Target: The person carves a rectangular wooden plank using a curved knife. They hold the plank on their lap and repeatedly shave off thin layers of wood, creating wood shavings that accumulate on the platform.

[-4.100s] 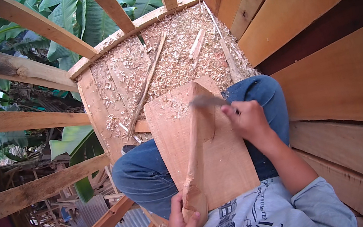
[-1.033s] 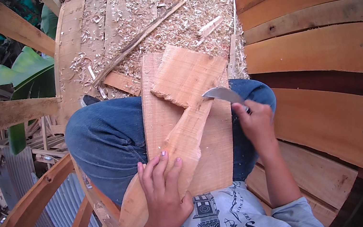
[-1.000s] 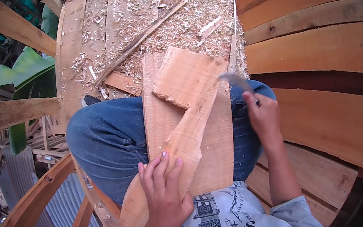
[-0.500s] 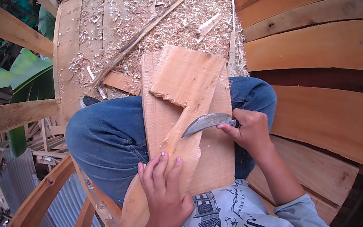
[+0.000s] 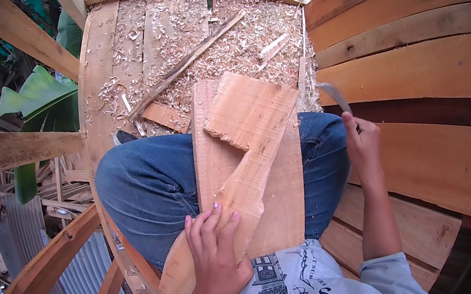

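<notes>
Across my lap lies a wide flat board (image 5: 288, 213), and on it rests a carved piece of wood (image 5: 253, 106) with a broad squared far end, a narrow neck and a rounded near part. A rough notch is cut at its left, beside the neck. My left hand (image 5: 215, 245) lies with fingers stretched out on the near part of the carved piece. Off to the right, above my right knee and apart from the wood, my right hand (image 5: 364, 143) is closed round the handle of a curved knife (image 5: 335, 96). Its blade points up and to the left.
Wood shavings (image 5: 193, 47) cover the planks beyond my knees, with a long stick (image 5: 189, 64) and offcuts (image 5: 275, 48) among them. A slatted plank wall (image 5: 411, 69) rises at the right. Wooden rails (image 5: 15, 148) stand at the left, above corrugated sheets (image 5: 94, 291).
My right hand has lifted the knife off the carved piece and swung it right and outward. My left hand stays on the wood. The view has shifted slightly.
</notes>
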The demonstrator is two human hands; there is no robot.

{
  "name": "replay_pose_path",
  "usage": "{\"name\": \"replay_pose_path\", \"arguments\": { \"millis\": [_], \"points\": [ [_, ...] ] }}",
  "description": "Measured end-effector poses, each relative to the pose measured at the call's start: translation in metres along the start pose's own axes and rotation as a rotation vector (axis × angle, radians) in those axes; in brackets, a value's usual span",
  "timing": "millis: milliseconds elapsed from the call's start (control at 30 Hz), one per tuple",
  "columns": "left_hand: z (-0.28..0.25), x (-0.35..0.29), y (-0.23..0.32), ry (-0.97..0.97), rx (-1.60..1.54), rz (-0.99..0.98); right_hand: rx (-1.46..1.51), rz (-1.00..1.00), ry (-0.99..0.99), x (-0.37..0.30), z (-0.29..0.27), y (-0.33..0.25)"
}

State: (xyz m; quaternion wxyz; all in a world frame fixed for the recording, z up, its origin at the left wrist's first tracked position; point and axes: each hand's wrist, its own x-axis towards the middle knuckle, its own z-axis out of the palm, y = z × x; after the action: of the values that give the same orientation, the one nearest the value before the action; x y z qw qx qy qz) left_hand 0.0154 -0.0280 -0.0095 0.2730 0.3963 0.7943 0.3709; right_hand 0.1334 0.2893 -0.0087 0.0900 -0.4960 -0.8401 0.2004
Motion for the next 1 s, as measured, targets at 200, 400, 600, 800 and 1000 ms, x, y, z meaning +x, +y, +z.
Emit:
{"name": "replay_pose_path", "arguments": {
  "millis": [200,400,600,800,1000],
  "points": [
    [0.003,0.003,0.0,-0.003,0.006,0.006,-0.216,-0.324,-0.265,-0.075,0.028,-0.046],
    [0.003,0.006,-0.002,-0.005,0.037,0.005,-0.251,-0.462,-0.144,-0.047,0.044,-0.034],
    [0.001,0.003,-0.001,0.012,0.018,-0.01,-0.211,-0.09,0.036,0.006,0.036,0.007],
    [0.001,0.002,-0.004,0.018,-0.015,-0.014,0.048,-0.003,-0.04,-0.01,0.003,-0.012],
    [0.004,0.004,-0.003,0.015,0.022,-0.001,-0.266,-0.341,-0.211,-0.052,0.032,-0.05]
  ]
}}
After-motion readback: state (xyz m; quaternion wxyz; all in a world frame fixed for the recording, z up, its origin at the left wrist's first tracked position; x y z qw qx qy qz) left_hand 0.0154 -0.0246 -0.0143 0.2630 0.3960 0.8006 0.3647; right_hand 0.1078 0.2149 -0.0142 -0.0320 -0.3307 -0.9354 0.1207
